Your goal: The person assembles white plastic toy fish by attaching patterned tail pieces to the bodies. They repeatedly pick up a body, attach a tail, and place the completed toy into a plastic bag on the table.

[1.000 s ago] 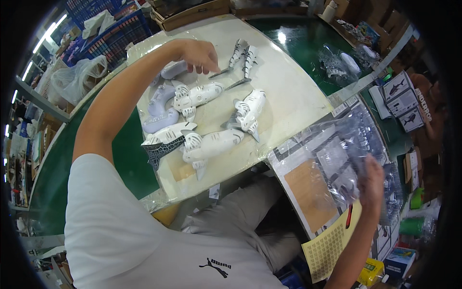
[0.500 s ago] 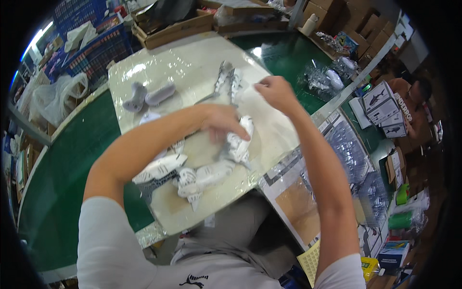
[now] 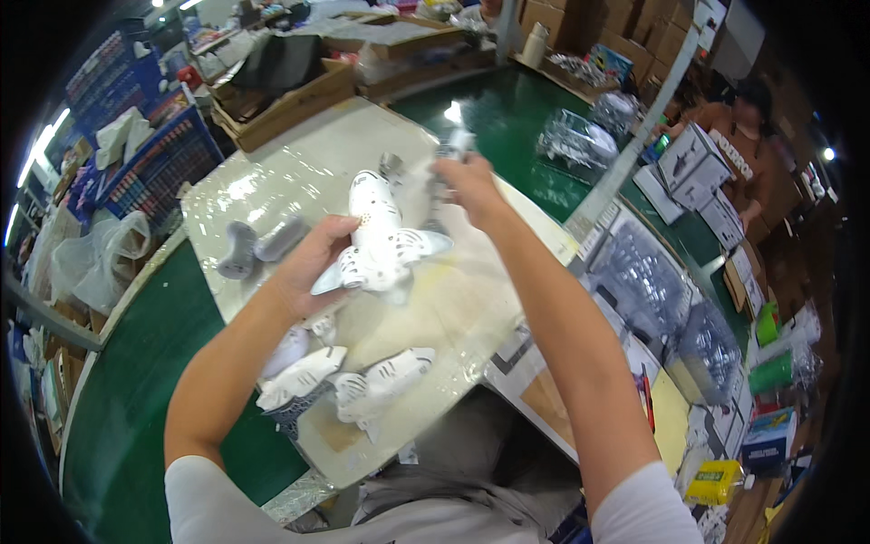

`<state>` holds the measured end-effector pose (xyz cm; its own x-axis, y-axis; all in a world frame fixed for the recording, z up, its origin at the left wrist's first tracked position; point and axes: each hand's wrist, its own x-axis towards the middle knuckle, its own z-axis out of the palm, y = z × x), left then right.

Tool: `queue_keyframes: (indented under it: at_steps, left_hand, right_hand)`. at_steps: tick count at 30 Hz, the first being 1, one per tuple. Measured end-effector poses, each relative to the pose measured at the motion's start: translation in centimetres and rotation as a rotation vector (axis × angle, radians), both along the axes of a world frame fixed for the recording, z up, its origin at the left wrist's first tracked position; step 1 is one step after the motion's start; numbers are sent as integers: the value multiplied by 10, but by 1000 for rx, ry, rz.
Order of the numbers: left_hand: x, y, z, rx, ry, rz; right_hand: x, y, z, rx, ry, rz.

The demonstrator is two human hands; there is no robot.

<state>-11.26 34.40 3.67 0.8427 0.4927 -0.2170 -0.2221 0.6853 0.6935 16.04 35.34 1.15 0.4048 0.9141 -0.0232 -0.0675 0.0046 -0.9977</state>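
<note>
My left hand [image 3: 317, 258] grips a white toy shark body [image 3: 376, 222] by its side, its fins spread and dark markings on it. To its right, my right hand [image 3: 467, 186] is closed on a blurred grey-and-white toy piece [image 3: 459, 140], which sticks out above the fingers. A small grey piece [image 3: 390, 165] lies just past the shark body. Nearer me on the cream board [image 3: 471, 308] rest more white toy shark parts [image 3: 385, 385], with another white part [image 3: 304, 376] beside them. Two plain grey-white parts [image 3: 237, 249] lie left of my left hand.
The board sits on a green tabletop [image 3: 163, 363]. Open cardboard boxes [image 3: 290, 104] and a blue crate [image 3: 163, 159] stand beyond. Clear plastic packs [image 3: 639, 272] lie at the right, next to a metal post [image 3: 625, 163]. A co-worker [image 3: 748, 145] handles printed boxes at far right.
My left hand has lifted a white toy shark body from the near part of the board and moved away from me. My right hand has moved left and closed on a grey-and-white piece.
</note>
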Motion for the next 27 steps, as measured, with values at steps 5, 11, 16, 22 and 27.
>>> queue_keyframes:
  at_steps: [5,11,16,22,27]
  left_hand:
    - [2,-10,22,66,-83,155]
    - [27,-63,55,156,-123,228]
    - [62,-134,49,259,7,130]
    - [90,-220,44,231,19,64]
    - [110,-277,28,159,-109,60]
  right_hand:
    - [22,-121,75,370,224,116]
    - [-12,-273,55,223,417,-66]
    - [-55,-361,15,138,832,-42]
    - [-67,-439,18,146,318,-178]
    - [-63,-478,15,253,-528,-474]
